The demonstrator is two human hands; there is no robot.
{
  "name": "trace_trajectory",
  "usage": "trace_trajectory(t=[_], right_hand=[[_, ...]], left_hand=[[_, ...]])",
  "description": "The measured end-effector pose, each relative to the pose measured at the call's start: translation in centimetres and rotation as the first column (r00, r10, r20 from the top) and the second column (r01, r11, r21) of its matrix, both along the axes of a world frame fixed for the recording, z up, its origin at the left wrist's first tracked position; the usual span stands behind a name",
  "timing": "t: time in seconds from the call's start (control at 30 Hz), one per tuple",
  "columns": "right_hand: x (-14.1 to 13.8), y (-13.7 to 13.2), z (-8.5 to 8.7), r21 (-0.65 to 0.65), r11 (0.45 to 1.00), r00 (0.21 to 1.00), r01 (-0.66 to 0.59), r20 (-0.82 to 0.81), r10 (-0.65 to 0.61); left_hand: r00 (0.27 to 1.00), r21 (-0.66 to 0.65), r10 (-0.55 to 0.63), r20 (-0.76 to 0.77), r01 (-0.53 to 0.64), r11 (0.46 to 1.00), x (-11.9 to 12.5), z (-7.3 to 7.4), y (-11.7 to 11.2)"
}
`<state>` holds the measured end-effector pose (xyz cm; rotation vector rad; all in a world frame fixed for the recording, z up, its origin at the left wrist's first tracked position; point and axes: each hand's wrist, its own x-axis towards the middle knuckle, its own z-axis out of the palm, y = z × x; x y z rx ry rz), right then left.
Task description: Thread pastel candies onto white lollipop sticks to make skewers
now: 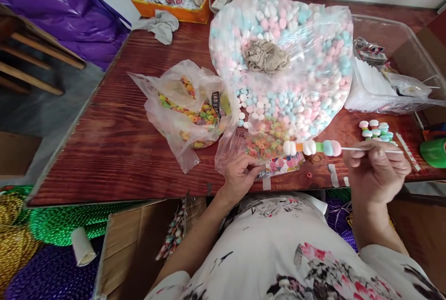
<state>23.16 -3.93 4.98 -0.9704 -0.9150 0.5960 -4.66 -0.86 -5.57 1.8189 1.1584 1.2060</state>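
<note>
My right hand (pixel 376 170) is closed round a thin white stick (pixel 362 150) held level over the table's front edge. On the stick sit marshmallows and a cereal ring (pixel 311 147), white, orange, green, blue and pink. My left hand (pixel 240 177) rests at the table edge with its fingers curled in a pinch at the mouth of the big clear bag of pastel marshmallows (pixel 296 58). What the pinch holds is too small to see. Loose coloured cereal rings (pixel 263 144) lie inside that bag's near end.
A smaller bag of coloured cereal rings (pixel 190 109) lies left of the big bag. A crumpled cloth (pixel 266 56) sits on the big bag. Finished skewers (pixel 376 130) lie at right by a clear plastic tub (pixel 393 77). An orange tray (pixel 170 0) stands at the back. An open cardboard box (pixel 139 239) is below.
</note>
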Motion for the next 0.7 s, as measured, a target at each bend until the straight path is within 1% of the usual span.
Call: trace_trajectory(t=[0.07, 0.13, 0.17, 0.23, 0.33, 0.4, 0.5, 0.6, 0.7], right_hand=[[-0.2, -0.2, 0.0, 0.046, 0.999, 0.999, 0.019, -0.028, -0.018], [-0.5, -0.6, -0.5, 0.050, 0.999, 0.999, 0.000, -0.039, 0.002], [-0.7, -0.8, -0.9, 0.041, 0.999, 0.999, -0.017, -0.041, 0.019], [-1.0, -1.1, -1.9, 0.018, 0.999, 0.997, -0.046, -0.053, 0.047], [-1.2, -1.5, -2.9, -0.005, 0.996, 0.996, -0.085, -0.032, 0.084], [-0.9, -1.6, -3.0, -0.009, 0.995, 0.995, -0.099, 0.008, 0.099], [0.0, -1.5, -2.7, -0.019, 0.993, 0.992, -0.117, 0.048, 0.118], [0.9, -1.3, -2.4, 0.001, 0.994, 0.989, -0.108, 0.099, 0.107], [1.5, -1.0, -2.2, 0.051, 0.991, 0.975, -0.121, 0.191, 0.109]], left_hand=[[0.995, -0.198, 0.025, 0.101, -0.005, 0.980, 0.2, 0.4, -0.2], [0.981, -0.367, 0.060, 0.185, 0.012, 0.930, 0.5, 0.8, -0.4], [0.974, -0.424, 0.074, 0.215, 0.025, 0.905, 0.6, 1.0, -0.5], [0.966, -0.479, 0.089, 0.244, 0.040, 0.877, 0.7, 1.3, -0.5], [0.965, -0.481, 0.102, 0.243, 0.029, 0.876, 0.8, 1.6, -0.3], [0.966, -0.475, 0.105, 0.236, 0.020, 0.880, 0.8, 1.7, -0.2], [0.967, -0.468, 0.105, 0.233, 0.017, 0.884, 0.8, 1.8, -0.1], [0.972, -0.454, 0.074, 0.224, 0.037, 0.890, 0.9, 2.0, -0.2], [0.984, -0.362, 0.022, 0.178, 0.045, 0.931, 1.0, 2.3, -0.3]])
